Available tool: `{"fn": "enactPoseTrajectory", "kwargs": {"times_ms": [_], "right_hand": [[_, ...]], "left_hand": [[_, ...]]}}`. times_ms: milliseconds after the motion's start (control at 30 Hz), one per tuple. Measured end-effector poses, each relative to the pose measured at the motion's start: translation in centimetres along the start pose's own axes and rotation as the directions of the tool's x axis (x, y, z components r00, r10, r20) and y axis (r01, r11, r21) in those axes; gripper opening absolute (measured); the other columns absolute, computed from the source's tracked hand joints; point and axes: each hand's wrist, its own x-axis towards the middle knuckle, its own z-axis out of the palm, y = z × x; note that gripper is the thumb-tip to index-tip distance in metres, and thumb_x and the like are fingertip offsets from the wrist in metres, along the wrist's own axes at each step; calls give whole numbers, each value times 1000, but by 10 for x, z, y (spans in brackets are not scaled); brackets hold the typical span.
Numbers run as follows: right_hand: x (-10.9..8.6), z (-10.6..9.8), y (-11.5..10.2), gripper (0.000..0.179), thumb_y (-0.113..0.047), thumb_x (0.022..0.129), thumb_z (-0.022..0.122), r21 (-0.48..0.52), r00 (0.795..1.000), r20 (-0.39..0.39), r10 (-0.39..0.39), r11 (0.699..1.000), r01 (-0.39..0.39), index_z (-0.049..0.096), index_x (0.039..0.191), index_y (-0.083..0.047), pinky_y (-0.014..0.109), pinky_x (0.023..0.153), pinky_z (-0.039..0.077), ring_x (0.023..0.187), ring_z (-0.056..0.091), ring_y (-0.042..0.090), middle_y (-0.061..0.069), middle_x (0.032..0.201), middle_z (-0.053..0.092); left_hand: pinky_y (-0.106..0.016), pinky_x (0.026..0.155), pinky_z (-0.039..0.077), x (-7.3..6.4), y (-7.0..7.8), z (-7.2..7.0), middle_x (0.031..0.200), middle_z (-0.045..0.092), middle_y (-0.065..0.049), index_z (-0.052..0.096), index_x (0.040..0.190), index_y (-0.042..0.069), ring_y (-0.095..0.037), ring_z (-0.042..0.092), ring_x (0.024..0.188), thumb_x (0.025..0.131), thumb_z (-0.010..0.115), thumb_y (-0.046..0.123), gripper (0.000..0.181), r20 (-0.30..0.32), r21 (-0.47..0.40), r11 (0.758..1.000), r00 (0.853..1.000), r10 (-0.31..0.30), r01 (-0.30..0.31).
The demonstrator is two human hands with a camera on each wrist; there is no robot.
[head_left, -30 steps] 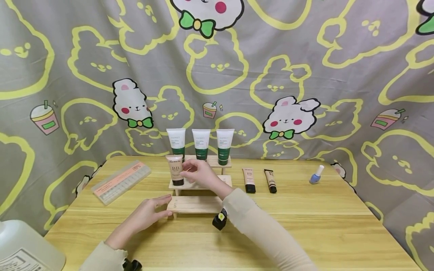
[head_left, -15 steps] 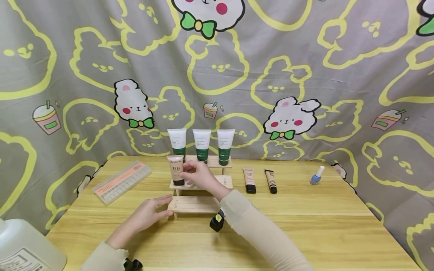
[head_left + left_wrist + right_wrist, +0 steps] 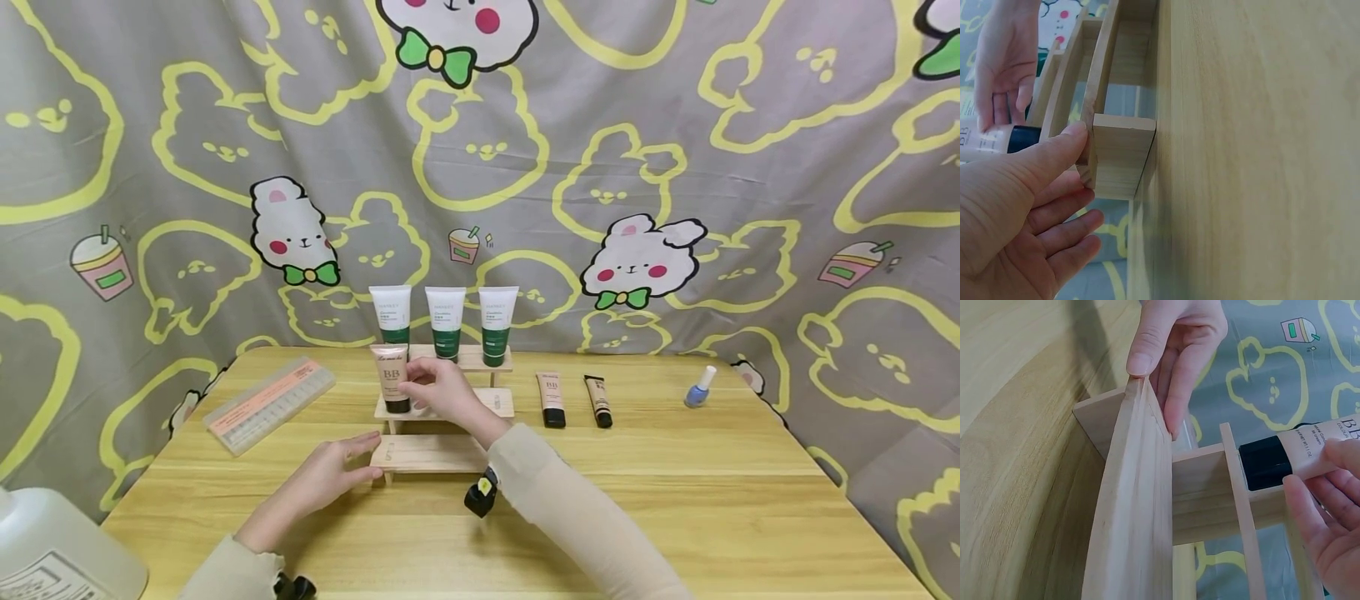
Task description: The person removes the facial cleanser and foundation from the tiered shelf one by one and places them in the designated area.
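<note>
In the head view, a BB cream tube (image 3: 391, 379) stands cap-down at the left end of the middle step of a three-step wooden display stand (image 3: 435, 451). My right hand (image 3: 444, 387) holds this tube from its right side, the thumb on its front and other fingers behind, as the right wrist view shows. The black cap (image 3: 1265, 464) is right at the step's surface. My left hand (image 3: 327, 473) pinches the left end of the lowest step, thumb (image 3: 1072, 139) at its front edge. Three white-and-green tubes (image 3: 446, 321) stand along the top step.
Right of the stand lie another BB cream tube (image 3: 551, 400) and a slim beige tube (image 3: 598, 401) with a black cap. A blue nail polish bottle (image 3: 700, 388) stands farther right. At left are a flat clear case (image 3: 268, 404) and a large white jug (image 3: 60, 542).
The BB cream tube in my right hand has shifted very slightly to the right on the middle step. My left hand keeps its place on the lowest step.
</note>
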Motion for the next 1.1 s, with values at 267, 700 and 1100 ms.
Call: {"fn": "enactPoseTrajectory", "kwargs": {"times_ms": [267,700,1100], "right_hand": [[-16,-14,-8,22,-11,85,68,-20,999,-14,-37,999,36,64,104,0,28,61,56,84,60,14,5,91,63],[-52,-69,-9,24,-10,85,67,-30,992,-62,-112,993,110,62,104,4,32,61,56,86,60,21,11,94,63],[-93,-146,8,27,-14,86,67,-100,970,-237,-56,994,32,60,103,5,37,59,56,82,59,20,14,95,62]], "left_hand": [[-49,97,36,-1,-1,1,130,49,-18,56,122,-5,-37,46,117,82,70,23,51,-6,-6,1000,1000,5,-5],[-49,97,36,-1,-1,1,131,48,-19,55,123,-6,-38,45,117,82,70,22,52,-10,-16,1000,1000,5,-5],[-49,97,36,-1,-1,1,131,48,-19,55,122,-6,-38,45,117,83,69,23,51,-1,-20,1000,1000,10,-10]]}}
